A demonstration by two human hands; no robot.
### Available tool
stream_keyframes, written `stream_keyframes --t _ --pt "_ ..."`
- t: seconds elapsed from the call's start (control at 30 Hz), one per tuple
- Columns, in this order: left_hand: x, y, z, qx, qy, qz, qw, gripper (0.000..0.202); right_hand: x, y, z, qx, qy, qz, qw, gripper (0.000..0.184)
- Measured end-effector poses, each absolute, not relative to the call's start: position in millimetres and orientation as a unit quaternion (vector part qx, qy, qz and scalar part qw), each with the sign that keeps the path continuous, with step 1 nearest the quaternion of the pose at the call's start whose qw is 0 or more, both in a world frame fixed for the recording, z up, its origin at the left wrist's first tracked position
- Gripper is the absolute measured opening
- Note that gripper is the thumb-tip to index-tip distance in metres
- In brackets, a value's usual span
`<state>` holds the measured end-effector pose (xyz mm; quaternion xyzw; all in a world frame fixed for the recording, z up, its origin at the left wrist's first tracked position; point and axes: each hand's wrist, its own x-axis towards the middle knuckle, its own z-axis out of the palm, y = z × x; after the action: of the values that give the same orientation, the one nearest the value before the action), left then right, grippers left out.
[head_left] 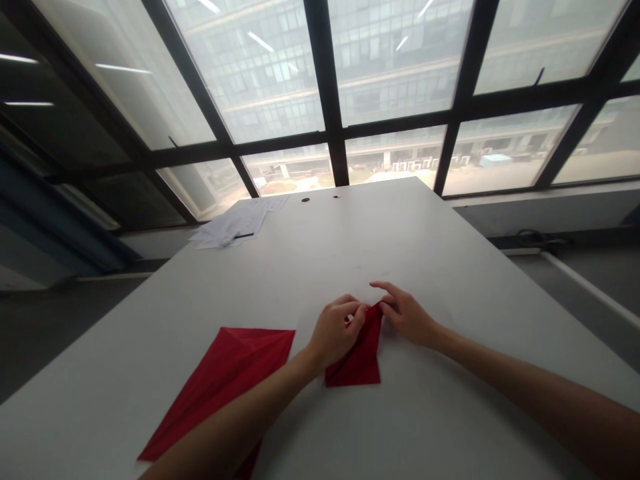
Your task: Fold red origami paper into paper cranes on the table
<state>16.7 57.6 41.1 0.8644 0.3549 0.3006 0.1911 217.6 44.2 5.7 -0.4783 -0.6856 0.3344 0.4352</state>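
A small folded red cloth (364, 357) rests on the white table in front of me, its upper part lifted between my hands. My left hand (336, 327) pinches its upper left edge between thumb and fingers, covering part of that side. At the top right corner, my right hand (404, 312) grips the fabric with the thumb and bent fingers, while the index finger points out to the left. A larger red cloth (225, 373), creased and roughly kite-shaped, lies flat to the left. My left forearm hides its lower right part.
The white table (390, 240) runs away from me to the windows. Loose white papers (245, 217) with a dark pen (244, 235) lie at its far left edge. Two small holes (305, 200) show near the far end. A blue curtain (55, 207) hangs at the left.
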Motion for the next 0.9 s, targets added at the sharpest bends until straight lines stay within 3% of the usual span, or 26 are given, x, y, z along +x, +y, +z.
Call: stream_keyframes --t 0.17,0.27,0.4,0.53,0.7,0.9 --pt "17.2 50.6 37.6 0.872 0.355 0.273 0.198 0.031 222.1 48.9 3.1 -0.537 -0.677 0.259 0.431 0.048" --pt "18.1 41.1 24.5 0.92 0.32 0.179 0.137 0.053 225.5 50.4 2.6 -0.583 -0.675 0.188 0.411 0.046" --pt "16.8 36.4 9.4 0.948 0.287 0.09 0.1 0.066 229.8 52.7 0.8 -0.605 -0.71 0.082 0.351 0.039" --pt "14.6 40.8 4.7 0.949 0.289 0.085 0.095 0.069 234.4 55.4 -1.0 -0.607 -0.739 0.039 0.29 0.035" --pt "13.3 43.8 3.5 0.957 0.269 0.077 0.078 0.064 233.8 46.1 4.9 -0.613 -0.737 0.001 0.286 0.032" --pt "14.2 42.3 1.9 0.952 0.281 0.091 0.084 0.059 219.4 17.4 -1.6 -0.49 -0.849 0.031 0.196 0.053"
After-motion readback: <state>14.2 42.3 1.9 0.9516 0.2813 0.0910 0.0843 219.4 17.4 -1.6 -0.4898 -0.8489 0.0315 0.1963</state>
